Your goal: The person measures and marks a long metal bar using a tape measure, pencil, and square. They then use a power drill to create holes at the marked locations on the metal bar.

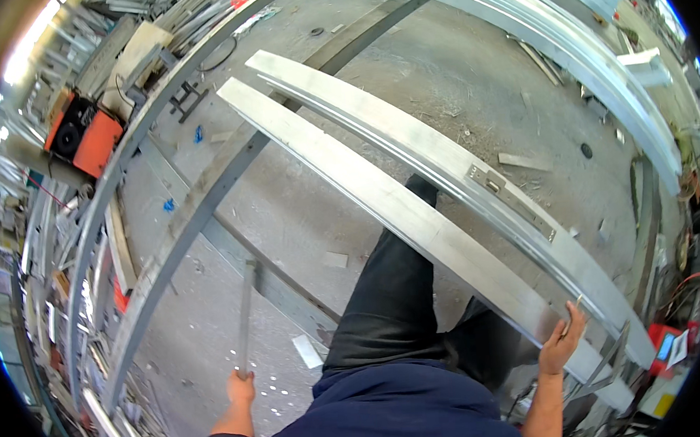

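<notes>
My left hand (240, 388) is closed round the lower end of a thin grey metal bar (246, 323), which points up and away from me. Across the middle lie two long silver metal profiles, side by side with a narrow gap. My right hand (560, 340) rests on the near profile (398, 207) close to its right end, fingers stretched across it towards the gap. On the far profile (409, 137), a slotted cutout with a metal fitting (489, 183) shows in the upper face.
A long grey steel beam (195, 205) runs beneath the profiles' left ends. An orange and black machine (88, 135) stands at the left among stacked metal lengths. More silver profiles (566, 57) lie at the far right. Offcuts and scraps (524, 161) dot the floor.
</notes>
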The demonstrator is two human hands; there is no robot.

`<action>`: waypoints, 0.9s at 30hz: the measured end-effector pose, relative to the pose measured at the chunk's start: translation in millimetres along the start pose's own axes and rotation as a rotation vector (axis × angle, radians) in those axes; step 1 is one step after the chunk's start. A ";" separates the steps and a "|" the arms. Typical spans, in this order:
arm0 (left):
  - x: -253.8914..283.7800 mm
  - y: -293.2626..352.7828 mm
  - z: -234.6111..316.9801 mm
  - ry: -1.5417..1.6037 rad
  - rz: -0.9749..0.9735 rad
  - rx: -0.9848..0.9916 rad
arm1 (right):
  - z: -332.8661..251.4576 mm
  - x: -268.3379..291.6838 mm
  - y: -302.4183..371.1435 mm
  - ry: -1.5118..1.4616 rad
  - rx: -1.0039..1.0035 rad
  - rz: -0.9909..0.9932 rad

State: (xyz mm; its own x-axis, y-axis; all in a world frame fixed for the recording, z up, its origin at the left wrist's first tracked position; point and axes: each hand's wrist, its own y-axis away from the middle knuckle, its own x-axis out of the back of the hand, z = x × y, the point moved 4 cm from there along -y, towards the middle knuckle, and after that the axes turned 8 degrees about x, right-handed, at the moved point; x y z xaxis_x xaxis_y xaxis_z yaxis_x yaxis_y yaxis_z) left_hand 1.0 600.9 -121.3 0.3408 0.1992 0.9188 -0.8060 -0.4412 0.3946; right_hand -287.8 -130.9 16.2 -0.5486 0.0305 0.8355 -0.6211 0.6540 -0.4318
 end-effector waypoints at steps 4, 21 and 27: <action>-47.5 -41.0 -7.6 0.239 -0.062 0.170 | -1.6 -1.4 -1.8 0.024 0.007 -0.023; -90.0 -153.6 119.3 0.134 -0.127 -0.078 | -26.6 -2.8 -32.0 0.055 0.064 -0.006; 0.6 -143.2 239.4 0.317 0.481 -0.568 | -26.7 0.8 -17.4 0.048 0.011 0.126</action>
State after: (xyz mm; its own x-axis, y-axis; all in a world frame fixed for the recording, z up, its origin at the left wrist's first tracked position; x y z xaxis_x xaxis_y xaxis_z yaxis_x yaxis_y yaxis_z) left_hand 232.5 454.7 -174.8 -0.1904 0.3766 0.9066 -0.9813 -0.0468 -0.1867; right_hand -262.5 -122.1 33.4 -0.5951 0.1482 0.7898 -0.5555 0.6343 -0.5376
